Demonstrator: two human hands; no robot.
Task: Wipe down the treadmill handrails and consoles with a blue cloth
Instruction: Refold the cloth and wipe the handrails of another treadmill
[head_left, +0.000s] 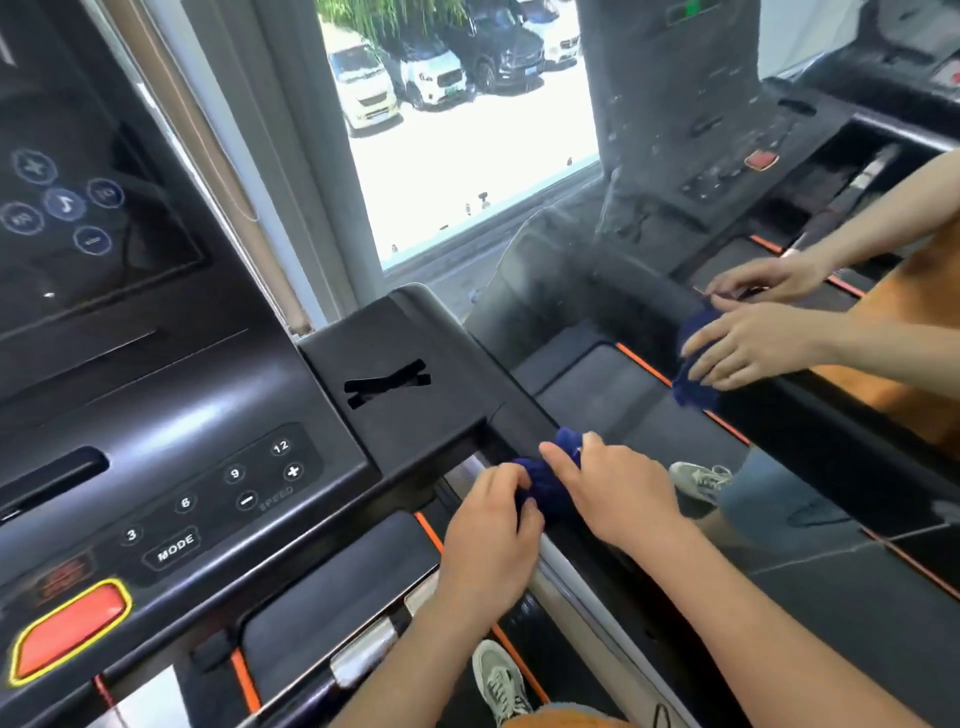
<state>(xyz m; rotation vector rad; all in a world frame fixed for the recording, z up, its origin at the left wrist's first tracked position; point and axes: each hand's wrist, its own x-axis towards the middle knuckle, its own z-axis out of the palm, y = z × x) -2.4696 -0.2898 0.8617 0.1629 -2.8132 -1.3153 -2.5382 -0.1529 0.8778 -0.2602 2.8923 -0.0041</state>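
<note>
A dark blue cloth (546, 475) is bunched on the black right handrail (524, 415) of the treadmill, just behind the console corner. My left hand (488, 530) grips the cloth's near-left end from below. My right hand (618, 493) presses on the cloth from the right, with the index finger stretched over it. Both hands hold the same cloth against the rail. The console (171, 426), with speed buttons and a red stop button (70, 631), fills the left of the view.
A mirror wall on the right reflects my hands, the cloth (693, 358) and the treadmill. A window (457, 130) ahead looks onto parked cars. The treadmill belt (332, 597) and my shoe (501, 680) lie below.
</note>
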